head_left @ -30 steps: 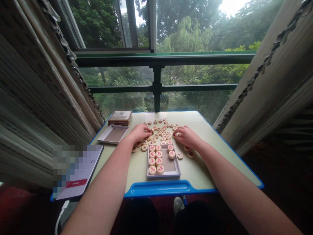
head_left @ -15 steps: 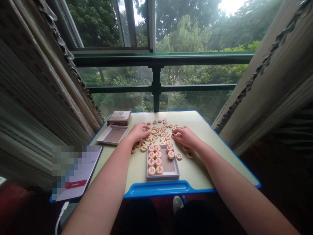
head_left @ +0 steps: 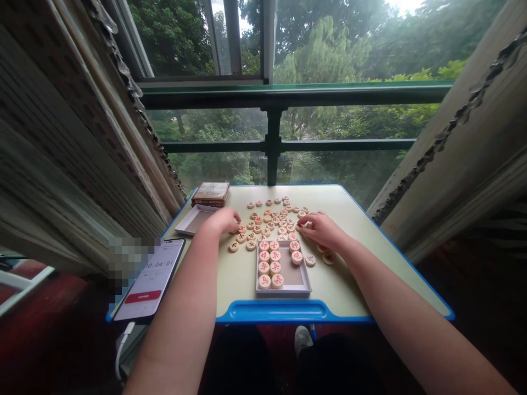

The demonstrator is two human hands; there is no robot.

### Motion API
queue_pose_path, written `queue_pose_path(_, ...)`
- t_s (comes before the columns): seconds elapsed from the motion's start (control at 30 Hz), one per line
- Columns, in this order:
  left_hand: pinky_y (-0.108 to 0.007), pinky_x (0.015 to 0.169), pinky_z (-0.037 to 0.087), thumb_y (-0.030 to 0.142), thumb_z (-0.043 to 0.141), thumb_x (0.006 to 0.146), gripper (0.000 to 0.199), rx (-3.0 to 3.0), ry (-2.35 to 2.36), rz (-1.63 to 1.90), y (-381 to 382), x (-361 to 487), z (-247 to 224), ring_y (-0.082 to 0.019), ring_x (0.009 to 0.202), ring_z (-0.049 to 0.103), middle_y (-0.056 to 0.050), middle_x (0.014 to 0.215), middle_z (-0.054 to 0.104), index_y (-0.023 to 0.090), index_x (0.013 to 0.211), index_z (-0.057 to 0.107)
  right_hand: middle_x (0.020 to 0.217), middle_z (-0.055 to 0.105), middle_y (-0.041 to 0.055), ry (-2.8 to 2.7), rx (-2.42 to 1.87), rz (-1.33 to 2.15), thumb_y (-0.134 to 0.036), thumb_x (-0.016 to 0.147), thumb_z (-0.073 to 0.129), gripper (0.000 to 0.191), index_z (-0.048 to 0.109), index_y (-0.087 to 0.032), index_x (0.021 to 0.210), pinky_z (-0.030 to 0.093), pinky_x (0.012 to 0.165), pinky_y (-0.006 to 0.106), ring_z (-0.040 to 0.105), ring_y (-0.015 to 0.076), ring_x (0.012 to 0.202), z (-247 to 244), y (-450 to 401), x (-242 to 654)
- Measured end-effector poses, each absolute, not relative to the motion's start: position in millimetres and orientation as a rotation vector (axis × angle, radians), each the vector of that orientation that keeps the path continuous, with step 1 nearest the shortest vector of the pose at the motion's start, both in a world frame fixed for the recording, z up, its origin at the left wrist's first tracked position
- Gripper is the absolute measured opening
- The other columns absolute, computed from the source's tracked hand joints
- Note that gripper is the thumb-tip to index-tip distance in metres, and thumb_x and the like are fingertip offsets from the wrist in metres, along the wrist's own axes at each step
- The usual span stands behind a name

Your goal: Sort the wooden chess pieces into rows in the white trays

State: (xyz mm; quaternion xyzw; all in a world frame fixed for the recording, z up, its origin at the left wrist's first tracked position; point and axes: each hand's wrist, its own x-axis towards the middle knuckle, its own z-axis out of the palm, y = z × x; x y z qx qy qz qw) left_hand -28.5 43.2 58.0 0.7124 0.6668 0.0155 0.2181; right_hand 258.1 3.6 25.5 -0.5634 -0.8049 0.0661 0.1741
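Round wooden Chinese chess pieces [head_left: 267,218] with red or dark characters lie scattered over the table. Left of them is my left hand [head_left: 224,221], its fingers loosely curved and apart, close beside a red-marked piece [head_left: 242,229]. At the right edge of the scatter, my right hand [head_left: 323,227] has its thumb and fingertips together at a piece [head_left: 298,226], which they partly hide. Nearer me stands a shallow open box [head_left: 288,280]. Two columns of red-marked pieces fill its left side, and a few more sit at its upper right.
An upturned lid or tray [head_left: 191,220] and a brown stacked box [head_left: 211,193] stand at the back left. A phone [head_left: 150,280] showing a timer lies at the left edge, with a white cable [head_left: 123,345] below. The table [head_left: 354,208] has a blue rim.
My left hand has drawn back leftward from the pieces, uncovering some of them. My right hand stays at the same piece. The whole view has shifted slightly.
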Motion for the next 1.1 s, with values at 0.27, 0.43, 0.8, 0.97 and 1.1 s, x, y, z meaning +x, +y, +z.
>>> queue_pose_path(0.27, -0.021, 0.061, 0.046, 0.025, 0.071, 0.061, 0.034, 2.009, 1.739, 0.085, 42, -27, 56, -0.018, 0.076, 0.064, -0.006, 0.094, 0.070, 0.018, 0.094, 0.069, 0.085, 0.068, 0.0040, -2.283, -1.606, 0.177, -0.037, 0.080, 0.056, 0.022, 0.069, -0.021, 0.086, 0.041, 0.075, 0.030, 0.054, 0.0194, 0.080, 27, 2, 257)
queue_pose_path(0.43, -0.024, 0.072, 0.046, 0.027, 0.068, 0.065, 0.033, 2.061, 1.781, 0.173, 41, -20, 55, -0.020, 0.084, 0.063, -0.007, 0.095, 0.070, 0.019, 0.097, 0.069, 0.085, 0.069, 0.0039, -2.297, -1.591, 0.158, -0.035, 0.079, 0.056, 0.020, 0.069, -0.021, 0.085, 0.040, 0.076, 0.031, 0.055, 0.0192, 0.079, 28, 2, 257)
queue_pose_path(0.8, -0.047, 0.096, 0.028, 0.047, 0.058, 0.074, 0.029, 2.423, 1.742, 0.365, 43, 31, 37, -0.033, 0.110, 0.045, -0.008, 0.116, 0.059, 0.024, 0.087, 0.071, 0.089, 0.070, 0.0033, -2.248, -1.646, 0.181, -0.032, 0.078, 0.057, 0.018, 0.070, -0.021, 0.084, 0.041, 0.075, 0.031, 0.054, 0.0212, 0.084, 33, -1, 257)
queue_pose_path(0.97, -0.048, 0.095, 0.026, 0.042, 0.051, 0.080, 0.028, 2.492, 1.686, 0.377, 43, 35, 32, -0.031, 0.111, 0.044, -0.008, 0.121, 0.057, 0.028, 0.097, 0.069, 0.091, 0.070, 0.0025, -2.158, -1.700, 0.295, -0.035, 0.076, 0.059, 0.021, 0.069, -0.022, 0.089, 0.043, 0.074, 0.031, 0.054, 0.0232, 0.091, 38, -2, 259)
queue_pose_path(1.1, -0.046, 0.094, 0.025, 0.035, 0.052, 0.081, 0.021, 2.514, 1.642, 0.369, 45, 37, 29, -0.029, 0.106, 0.048, -0.005, 0.106, 0.065, 0.029, 0.089, 0.070, 0.090, 0.070, 0.0037, -2.059, -1.746, 0.354, -0.032, 0.079, 0.055, 0.023, 0.069, -0.021, 0.093, 0.044, 0.070, 0.027, 0.059, 0.0191, 0.084, 46, -4, 268)
